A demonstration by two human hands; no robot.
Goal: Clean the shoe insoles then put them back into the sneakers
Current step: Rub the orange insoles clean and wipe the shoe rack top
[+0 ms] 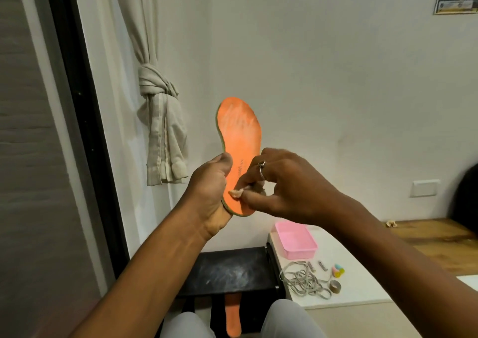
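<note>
An orange insole (239, 128) stands upright in front of me, toe end up, with pale streaks across its upper part. My left hand (210, 190) grips it round the heel end. My right hand (274, 185), with a ring on one finger, pinches a small pale wad (236, 194) and presses it against the insole's heel area. A second orange insole (232, 315) lies low down between my knees, partly hidden by a black stand. No sneakers are in view.
A black stand (230, 270) sits below my hands. To its right, a white surface (362, 286) carries a pink tray (296, 239), a tangle of grey laces (302, 280), a tape roll (335, 286) and small coloured items. A knotted curtain (160, 120) hangs at left.
</note>
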